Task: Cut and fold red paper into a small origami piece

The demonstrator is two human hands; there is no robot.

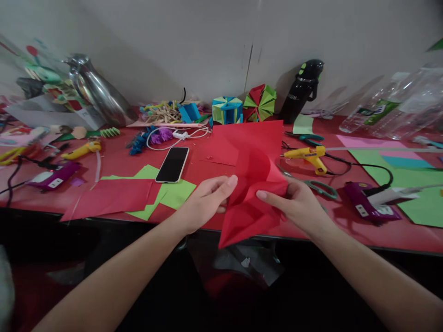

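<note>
A creased sheet of red paper (247, 210) is held up at the table's front edge, its lower corner hanging past the edge. My left hand (211, 198) pinches its left side, thumb on top and fingers curled beneath. At its right side my right hand (294, 200) grips a folded part between thumb and fingers. Behind it, more red paper (224, 143) lies on the red table (204, 221). A white-edged phone (172, 164) rests left of my hands, over green paper (178, 193). Red sheets (114, 197) lie farther left.
On the right are a yellow glue gun (308, 157), scissors (321, 189) and a purple power strip (370, 203). A steel jug (98, 90), folded paper shapes (226, 110), a black bottle (301, 90) and plastic bottles (384, 106) stand along the wall.
</note>
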